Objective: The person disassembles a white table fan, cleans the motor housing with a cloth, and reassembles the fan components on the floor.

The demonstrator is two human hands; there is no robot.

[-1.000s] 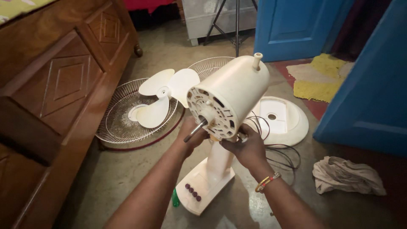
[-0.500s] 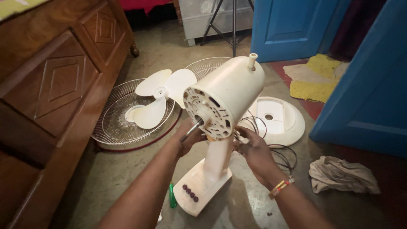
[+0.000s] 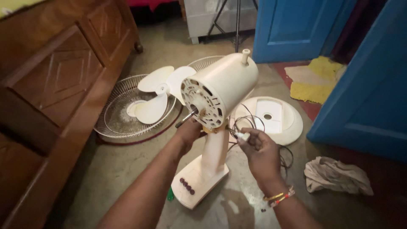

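Light: dim, warm indoor light from above — soft shadow of the fan body (image 3: 214, 106) on the floor (image 3: 127, 169) near its base. No glare. Focus: centre fairly sharp; slight blur on the right hand (image 3: 260, 152). Edges: wide-angle stretch — dark corners far left.

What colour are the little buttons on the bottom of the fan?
The buttons on the fan's cream base are dark purple, seen best in the head view.

A wire fan guard (image 3: 123, 123) with white blades (image 3: 159, 95) on it lies beside the carved wooden cabinet (image 3: 51, 80), a round cream base plate (image 3: 282, 118) and crumpled rag (image 3: 337, 176) near the blue door (image 3: 292, 25).
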